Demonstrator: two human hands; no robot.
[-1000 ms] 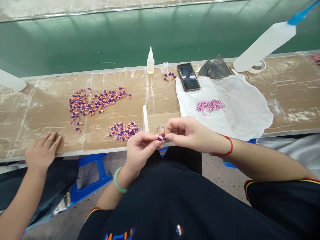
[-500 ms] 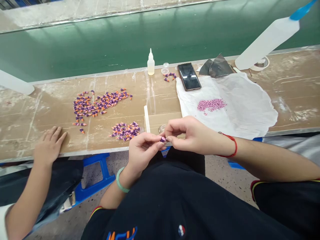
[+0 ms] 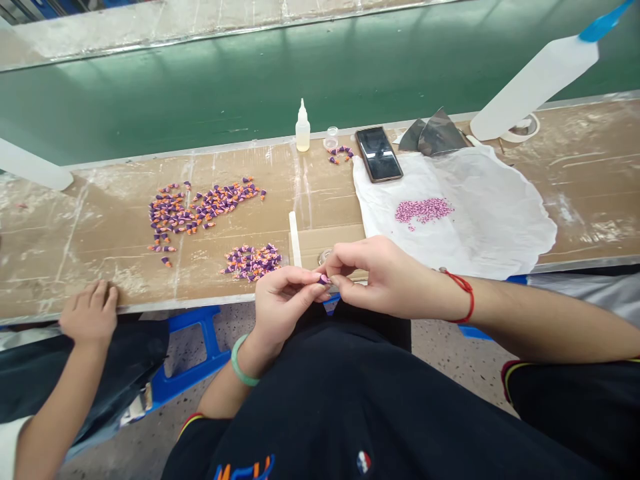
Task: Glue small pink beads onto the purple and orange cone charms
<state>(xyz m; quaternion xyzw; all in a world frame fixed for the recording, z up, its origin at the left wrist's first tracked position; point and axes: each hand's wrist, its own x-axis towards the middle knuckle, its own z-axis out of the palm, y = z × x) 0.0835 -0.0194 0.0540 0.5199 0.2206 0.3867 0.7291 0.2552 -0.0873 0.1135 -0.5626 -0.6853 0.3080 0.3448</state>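
as left hand (image 3: pixel 283 313) and right hand (image 3: pixel 380 277) pinch a bead (image 3: pixel 324 280), squeeze bottle (image 3: pixel 303 132) of pale liquid, clear cup (image 3: pixel 331 140) beside

Bright, even overhead light is flooding the scene, and only faint, soft shadows are falling on the cardboard-topped workbench (image 3: pixel 100 233). Pale glare is streaking the green panel (image 3: pixel 320 87) at 12 o'clock and washing over the phone screen (image 3: pixel 379 155) at 1 o'clock. The wide lens is stretching the white bottle (image 3: pixel 535 87) at 2 o'clock, while the tiny purple-and-orange pieces (image 3: pixel 210 203) at 9 o'clock are blurring softly.
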